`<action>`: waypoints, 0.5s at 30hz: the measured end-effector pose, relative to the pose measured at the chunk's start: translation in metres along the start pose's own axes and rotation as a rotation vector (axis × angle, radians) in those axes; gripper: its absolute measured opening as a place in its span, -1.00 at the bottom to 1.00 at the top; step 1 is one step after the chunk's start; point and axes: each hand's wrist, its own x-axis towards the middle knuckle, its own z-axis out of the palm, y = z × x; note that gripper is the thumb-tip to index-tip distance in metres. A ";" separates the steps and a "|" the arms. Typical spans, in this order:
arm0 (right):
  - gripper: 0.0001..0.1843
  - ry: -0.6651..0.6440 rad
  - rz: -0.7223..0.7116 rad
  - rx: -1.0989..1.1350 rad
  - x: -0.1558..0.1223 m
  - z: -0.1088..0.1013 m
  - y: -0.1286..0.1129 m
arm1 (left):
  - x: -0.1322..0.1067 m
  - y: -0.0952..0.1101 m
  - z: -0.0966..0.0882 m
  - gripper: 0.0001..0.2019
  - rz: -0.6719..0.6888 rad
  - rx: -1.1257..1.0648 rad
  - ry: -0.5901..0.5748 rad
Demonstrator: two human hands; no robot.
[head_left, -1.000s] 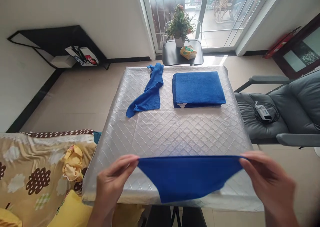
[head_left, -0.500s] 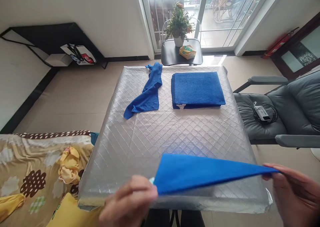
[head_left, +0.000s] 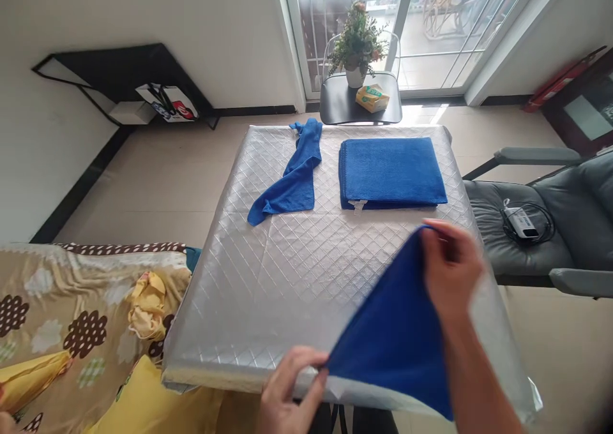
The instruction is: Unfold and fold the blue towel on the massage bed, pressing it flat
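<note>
A blue cloth [head_left: 393, 338] hangs stretched between my two hands above the near right part of the table. My left hand [head_left: 293, 383] pinches one corner of it near the table's front edge. Higher up and to the right, my right hand [head_left: 453, 261] grips another corner, its fingers closed. Below that hand the cloth drops in a triangular shape, its low tip partly behind my right forearm. Farther back on the table lie a crumpled blue cloth [head_left: 293, 182] and, to its right, a neatly folded stack of blue cloth [head_left: 390, 172] with a white tag.
The table [head_left: 230, 306] wears a silver quilted cover. A small black chair [head_left: 330, 105] behind it holds a potted plant [head_left: 357, 44] and a yellow packet [head_left: 372, 98]. At right stands a grey armchair [head_left: 536, 255]; at left, a patterned blanket [head_left: 115, 300] with yellow cushions.
My right hand has moved up and left, lifting its corner, so the cloth went from a flat strip to a hanging triangle. My left hand has shifted slightly right and down, still pinching.
</note>
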 end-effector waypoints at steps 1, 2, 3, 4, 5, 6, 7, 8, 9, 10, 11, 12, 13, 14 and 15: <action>-0.78 -0.108 -0.024 0.048 -0.003 0.033 0.004 | 0.008 -0.020 -0.001 -0.77 -0.070 0.011 0.025; -0.77 -0.206 -0.057 0.097 -0.011 0.064 0.008 | 0.014 -0.041 -0.003 -0.71 -0.145 0.017 0.038; -0.74 -0.315 -0.079 0.123 -0.024 0.091 0.012 | 0.020 -0.063 -0.006 -0.64 -0.220 0.020 0.067; -0.71 -0.431 -0.103 0.136 -0.039 0.111 0.016 | 0.025 -0.084 -0.009 -0.57 -0.284 0.017 0.104; -0.68 -0.547 -0.132 0.147 -0.058 0.123 0.021 | 0.028 -0.103 -0.012 -0.51 -0.335 0.013 0.147; -0.65 -0.641 -0.152 0.147 -0.078 0.126 0.028 | 0.030 -0.119 -0.016 -0.46 -0.372 0.007 0.193; -0.64 -0.700 -0.153 0.133 -0.098 0.121 0.036 | 0.031 -0.132 -0.021 -0.42 -0.396 0.000 0.230; -0.64 -0.721 -0.137 0.101 -0.119 0.108 0.046 | 0.031 -0.141 -0.025 -0.41 -0.409 -0.006 0.259; -0.66 -0.718 -0.104 0.047 -0.138 0.088 0.057 | 0.030 -0.148 -0.029 -0.41 -0.415 -0.011 0.274; -0.68 -0.686 -0.062 -0.021 -0.156 0.064 0.069 | 0.029 -0.151 -0.033 -0.42 -0.418 -0.016 0.275; -0.69 -0.642 -0.010 -0.106 -0.173 0.038 0.082 | 0.027 -0.153 -0.036 -0.44 -0.420 -0.022 0.265; -0.69 -0.580 0.049 -0.203 -0.186 0.011 0.095 | 0.025 -0.154 -0.039 -0.45 -0.422 -0.028 0.249; -0.66 -0.503 0.106 -0.299 -0.198 -0.015 0.106 | 0.024 -0.155 -0.042 -0.46 -0.428 -0.033 0.231; -0.59 -0.435 0.157 -0.378 -0.207 -0.039 0.116 | 0.022 -0.155 -0.045 -0.45 -0.436 -0.036 0.219; -0.51 -0.396 0.214 -0.431 -0.213 -0.058 0.123 | 0.021 -0.156 -0.047 -0.45 -0.446 -0.036 0.210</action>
